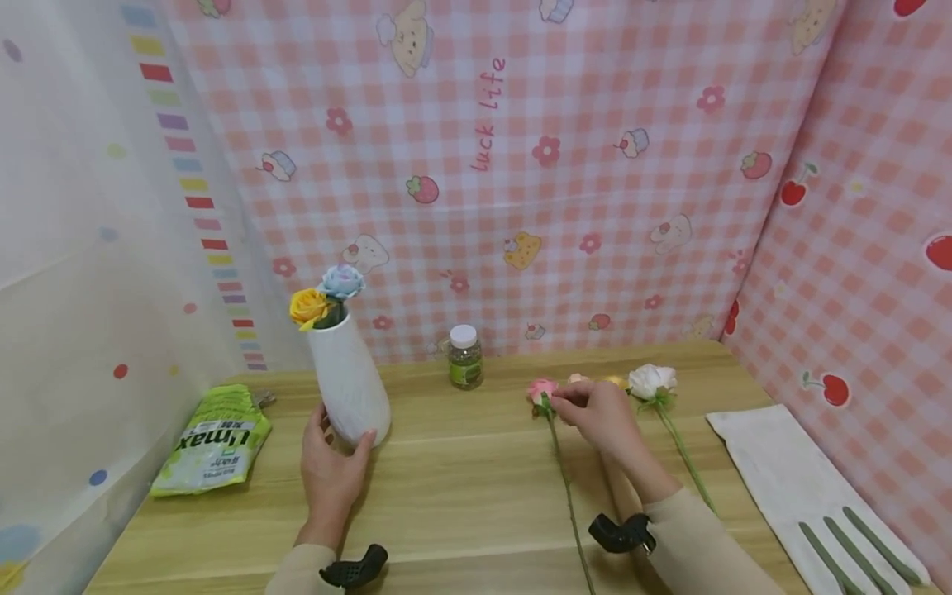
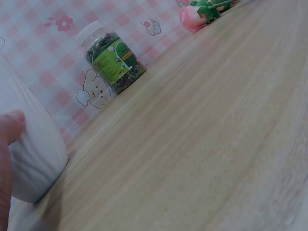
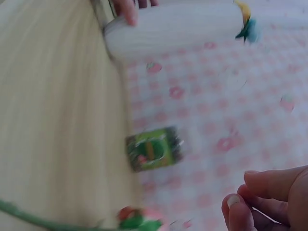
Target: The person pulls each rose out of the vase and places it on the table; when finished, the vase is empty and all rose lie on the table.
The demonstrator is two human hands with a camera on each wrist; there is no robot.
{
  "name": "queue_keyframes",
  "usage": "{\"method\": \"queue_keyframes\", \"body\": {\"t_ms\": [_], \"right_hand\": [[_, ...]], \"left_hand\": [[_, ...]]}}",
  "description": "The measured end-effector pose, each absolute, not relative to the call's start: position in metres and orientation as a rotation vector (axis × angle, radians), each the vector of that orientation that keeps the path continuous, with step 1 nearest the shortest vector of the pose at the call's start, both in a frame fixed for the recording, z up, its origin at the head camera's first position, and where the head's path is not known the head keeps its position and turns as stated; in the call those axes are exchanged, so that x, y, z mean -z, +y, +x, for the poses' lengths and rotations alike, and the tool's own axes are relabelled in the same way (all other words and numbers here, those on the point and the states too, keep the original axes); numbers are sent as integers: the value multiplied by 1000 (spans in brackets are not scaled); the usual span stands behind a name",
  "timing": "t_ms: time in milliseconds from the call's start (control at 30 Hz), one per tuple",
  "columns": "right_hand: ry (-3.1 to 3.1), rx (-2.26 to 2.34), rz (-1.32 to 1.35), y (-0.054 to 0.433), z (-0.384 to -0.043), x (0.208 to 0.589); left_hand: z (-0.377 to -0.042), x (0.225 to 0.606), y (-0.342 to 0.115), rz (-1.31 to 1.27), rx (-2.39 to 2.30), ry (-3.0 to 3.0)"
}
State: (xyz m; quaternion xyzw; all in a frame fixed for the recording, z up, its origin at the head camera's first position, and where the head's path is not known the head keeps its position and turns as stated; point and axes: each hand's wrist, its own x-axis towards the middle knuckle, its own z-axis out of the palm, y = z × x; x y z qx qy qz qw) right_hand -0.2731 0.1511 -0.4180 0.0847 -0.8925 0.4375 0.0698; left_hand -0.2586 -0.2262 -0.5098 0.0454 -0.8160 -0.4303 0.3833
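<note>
Perhaps home craft nook: gingham backdrop (image 1: 521,165)

A light wooden table (image 1: 476,487) carries a white ribbed ceramic vase (image 1: 348,384) at left; a green plastic packet (image 1: 212,440) lies near its left edge; a small white-capped jar (image 1: 465,357) stands at the back. A pink artificial rose (image 1: 543,391), a white artificial rose (image 1: 651,381) and a white cloth glove (image 1: 806,487) lie to the right.

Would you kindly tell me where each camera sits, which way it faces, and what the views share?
Head: above, facing forward and down at the table; left hand on white vase, right hand at pink rose, sleeves.
Left wrist: low, across the table; thumb.
Right wrist: tilted sideways, blurred; fingertips.
All three share the jar.
</note>
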Motion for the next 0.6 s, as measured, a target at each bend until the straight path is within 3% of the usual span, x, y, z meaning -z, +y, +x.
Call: {"method": "queue_keyframes", "body": {"t_ms": [400,600], "right_hand": [[-2679,-1386,643,92,-278,331],[-2696,-1552,678,56,-293,305]], "left_hand": [[-262,508,-230,108,1080,-2080],[-260,511,-226,120,1113,-2074]]}}
